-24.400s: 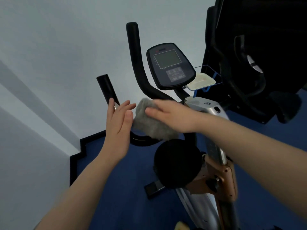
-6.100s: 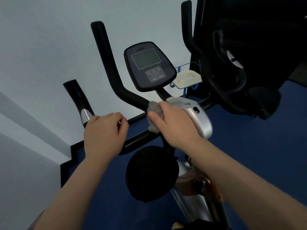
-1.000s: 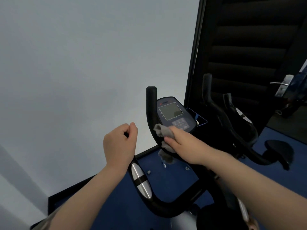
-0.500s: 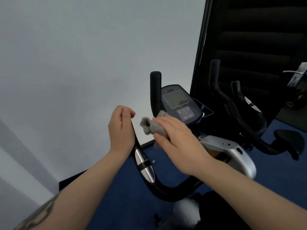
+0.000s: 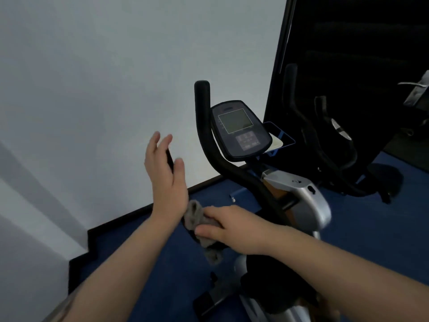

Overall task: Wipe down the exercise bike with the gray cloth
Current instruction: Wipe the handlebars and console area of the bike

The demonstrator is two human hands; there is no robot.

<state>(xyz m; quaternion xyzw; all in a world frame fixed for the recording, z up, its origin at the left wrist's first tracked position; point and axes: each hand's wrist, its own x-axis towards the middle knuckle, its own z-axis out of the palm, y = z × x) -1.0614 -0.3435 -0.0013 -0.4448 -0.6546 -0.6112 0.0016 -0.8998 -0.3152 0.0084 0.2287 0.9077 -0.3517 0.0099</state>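
While the right hand (image 5: 228,225) grips the cloth (image 5: 197,219) around the bike's (image 5: 299,203) lower left handlebar, mid-wipe, the left hand (image 5: 166,175) hovers with released fingers, so sliding the cloth along seemingly comes next.

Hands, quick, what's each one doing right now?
Left hand: open, fingers straight, against the left handlebar.
Right hand: holding the gray cloth.

Gray cloth (image 5: 197,217), black handlebar (image 5: 209,145), blue floor (image 5: 371,228).
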